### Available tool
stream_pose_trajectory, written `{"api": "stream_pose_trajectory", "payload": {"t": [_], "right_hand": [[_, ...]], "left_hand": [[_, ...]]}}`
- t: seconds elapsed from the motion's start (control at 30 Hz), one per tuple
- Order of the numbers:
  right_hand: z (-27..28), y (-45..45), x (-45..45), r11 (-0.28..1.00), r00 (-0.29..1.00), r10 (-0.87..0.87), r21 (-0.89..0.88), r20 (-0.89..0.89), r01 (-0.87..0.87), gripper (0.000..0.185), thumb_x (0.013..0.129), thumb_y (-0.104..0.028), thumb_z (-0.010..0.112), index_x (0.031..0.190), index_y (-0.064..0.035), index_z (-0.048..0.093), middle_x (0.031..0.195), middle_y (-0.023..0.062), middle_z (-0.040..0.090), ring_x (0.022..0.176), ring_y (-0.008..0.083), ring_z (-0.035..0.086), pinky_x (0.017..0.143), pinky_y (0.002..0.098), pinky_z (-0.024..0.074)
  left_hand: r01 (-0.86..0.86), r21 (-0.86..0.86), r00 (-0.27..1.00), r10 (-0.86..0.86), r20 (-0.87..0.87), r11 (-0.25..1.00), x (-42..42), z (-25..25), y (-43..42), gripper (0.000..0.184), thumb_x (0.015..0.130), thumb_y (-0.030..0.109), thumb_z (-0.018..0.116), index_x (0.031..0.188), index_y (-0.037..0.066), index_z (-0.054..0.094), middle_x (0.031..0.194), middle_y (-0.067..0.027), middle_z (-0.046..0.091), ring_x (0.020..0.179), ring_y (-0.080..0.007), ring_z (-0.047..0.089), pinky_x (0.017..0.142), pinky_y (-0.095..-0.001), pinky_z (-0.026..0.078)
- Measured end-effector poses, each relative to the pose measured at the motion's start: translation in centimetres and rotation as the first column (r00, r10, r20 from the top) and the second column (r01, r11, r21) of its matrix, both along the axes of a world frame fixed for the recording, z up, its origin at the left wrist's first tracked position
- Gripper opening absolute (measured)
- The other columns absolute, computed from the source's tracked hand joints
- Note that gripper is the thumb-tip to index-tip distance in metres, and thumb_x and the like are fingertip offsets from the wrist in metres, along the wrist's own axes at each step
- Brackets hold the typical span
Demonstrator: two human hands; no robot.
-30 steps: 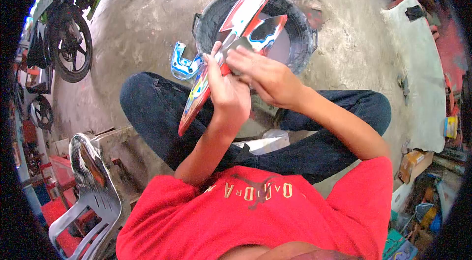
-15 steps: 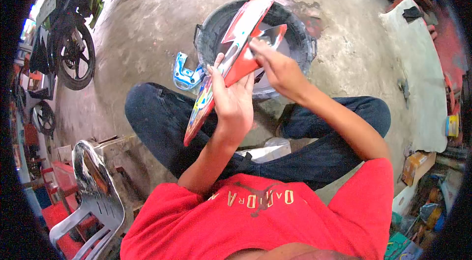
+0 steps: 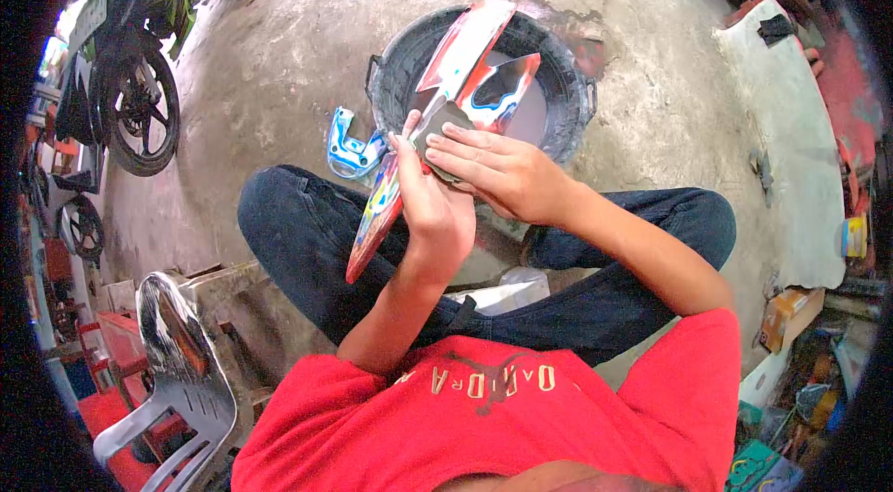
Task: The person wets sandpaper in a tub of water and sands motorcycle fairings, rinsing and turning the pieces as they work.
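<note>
My left hand [image 3: 433,211] grips a long, pointed motorcycle fairing panel [image 3: 473,44] from beneath, thumb on its near edge. The panel is red and white with blue and yellow patches, and lies aslant over a black basin [image 3: 389,83] with two handles. My right hand [image 3: 521,174] presses a grey sheet of sandpaper [image 3: 435,126] flat on the panel's middle, fingers extended over it. Left of the basin, a small curved blue-and-white part [image 3: 352,150] rests on the floor. The palm and fingers hide part of the panel's underside.
A motorcycle [image 3: 139,87] stands at the upper left. A worn grey plastic chair [image 3: 191,366] is at the lower left. To the right lie a pale sheet [image 3: 791,148], a cardboard box [image 3: 789,315] and assorted clutter. My crossed legs [image 3: 642,241] flank the near side of the basin.
My right hand has moved down and left along the panel, towards my left hand, bringing the sandpaper into view and uncovering the panel's blue-and-white side wing. My left hand has barely shifted.
</note>
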State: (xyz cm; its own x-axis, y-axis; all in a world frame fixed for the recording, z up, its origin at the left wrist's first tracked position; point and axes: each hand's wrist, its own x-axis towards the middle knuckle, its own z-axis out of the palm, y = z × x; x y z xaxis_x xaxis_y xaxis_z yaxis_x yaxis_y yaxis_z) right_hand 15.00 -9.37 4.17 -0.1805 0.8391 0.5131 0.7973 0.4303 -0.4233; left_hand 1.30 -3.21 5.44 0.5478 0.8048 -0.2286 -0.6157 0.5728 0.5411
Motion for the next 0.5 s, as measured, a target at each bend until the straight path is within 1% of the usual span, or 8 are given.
{"api": "stream_pose_trajectory", "payload": {"t": [0.03, 0.1, 0.17, 0.2, 0.33, 0.43, 0.47, 0.5], "right_hand": [[0.1, -0.1, -0.1, 0.998, 0.998, 0.070, 0.007, 0.007, -0.070, 0.046, 0.092, -0.004, 0.053, 0.138, -0.0023, 0.053, 0.140, 0.0177, 0.055, 0.134, 0.0328, 0.050, 0.112, 0.0417, 0.0407], [-1.5, 0.5, 1.0, 0.990, 0.987, -0.134, -0.046, -0.084, 0.130, 0.049, 0.090, -0.004, 0.055, 0.139, -0.0029, 0.053, 0.140, 0.0174, 0.055, 0.134, 0.0333, 0.050, 0.112, 0.0428, 0.0407], [-2.6, 1.1, 1.9, 0.938, 0.928, -0.340, -0.128, -0.151, 0.323, 0.051, 0.088, -0.004, 0.056, 0.139, -0.0032, 0.053, 0.140, 0.0169, 0.055, 0.134, 0.0331, 0.050, 0.111, 0.0433, 0.0410], [-2.2, 0.9, 1.4, 0.939, 0.928, -0.333, -0.149, -0.170, 0.309, 0.049, 0.090, -0.003, 0.055, 0.139, -0.0039, 0.053, 0.140, 0.0169, 0.056, 0.134, 0.0343, 0.050, 0.111, 0.0441, 0.0407], [0.6, 0.0, -0.7, 0.999, 0.993, 0.025, -0.042, -0.114, -0.030, 0.042, 0.097, -0.003, 0.050, 0.139, -0.0028, 0.053, 0.140, 0.0193, 0.055, 0.135, 0.0364, 0.048, 0.112, 0.0426, 0.0390], [-1.7, 0.6, 0.8, 0.983, 0.973, -0.171, -0.099, -0.154, 0.157, 0.042, 0.095, -0.001, 0.051, 0.137, -0.0007, 0.053, 0.140, 0.0193, 0.055, 0.135, 0.0354, 0.049, 0.113, 0.0415, 0.0386], [-2.2, 0.8, 1.5, 0.967, 0.944, -0.242, -0.134, -0.225, 0.216, 0.042, 0.095, 0.000, 0.052, 0.137, -0.0007, 0.053, 0.140, 0.0194, 0.055, 0.135, 0.0345, 0.049, 0.113, 0.0411, 0.0380], [-2.1, 0.7, 1.4, 0.971, 0.949, -0.227, -0.129, -0.220, 0.202, 0.042, 0.095, 0.000, 0.051, 0.137, -0.0011, 0.054, 0.140, 0.0195, 0.055, 0.135, 0.0343, 0.049, 0.113, 0.0409, 0.0380]], "left_hand": [[-0.004, 0.015, 0.999, 0.004, 0.032, 1.000, 0.0, -0.2, -0.1, 0.051, 0.108, 0.044, 0.026, 0.143, 0.008, 0.032, 0.147, -0.0202, 0.042, 0.139, -0.0349, 0.041, 0.119, -0.0508, 0.028], [-0.011, 0.047, 0.995, 0.007, 0.099, 0.999, 0.4, -0.4, -0.4, 0.051, 0.108, 0.045, 0.027, 0.144, 0.008, 0.031, 0.148, -0.0202, 0.042, 0.139, -0.0350, 0.041, 0.119, -0.0510, 0.028], [-0.019, -0.001, 0.997, 0.019, 0.079, 1.000, 0.4, 0.1, -0.4, 0.051, 0.108, 0.045, 0.029, 0.144, 0.009, 0.030, 0.148, -0.0203, 0.042, 0.139, -0.0348, 0.041, 0.119, -0.0513, 0.028], [-0.011, 0.018, 0.995, 0.009, 0.097, 1.000, 0.4, 0.0, -0.4, 0.051, 0.108, 0.044, 0.029, 0.143, 0.009, 0.030, 0.148, -0.0204, 0.042, 0.139, -0.0348, 0.041, 0.119, -0.0513, 0.028], [0.003, 0.035, 0.995, -0.007, 0.104, 0.999, 0.1, -0.4, -0.2, 0.049, 0.108, 0.044, 0.030, 0.142, 0.009, 0.032, 0.147, -0.0202, 0.043, 0.139, -0.0340, 0.041, 0.119, -0.0505, 0.027], [-0.008, 0.035, 0.994, 0.004, 0.108, 0.999, 0.2, -0.5, -0.4, 0.049, 0.108, 0.044, 0.030, 0.141, 0.009, 0.033, 0.146, -0.0199, 0.044, 0.139, -0.0336, 0.041, 0.119, -0.0500, 0.027], [-0.016, 0.026, 0.993, 0.013, 0.117, 1.000, 0.3, -0.4, -0.4, 0.048, 0.108, 0.044, 0.030, 0.141, 0.009, 0.033, 0.146, -0.0199, 0.044, 0.139, -0.0335, 0.040, 0.119, -0.0499, 0.027], [-0.014, 0.013, 0.994, 0.013, 0.110, 1.000, 0.3, -0.2, -0.5, 0.048, 0.108, 0.044, 0.030, 0.141, 0.009, 0.033, 0.146, -0.0198, 0.044, 0.139, -0.0335, 0.040, 0.119, -0.0499, 0.027]]}}
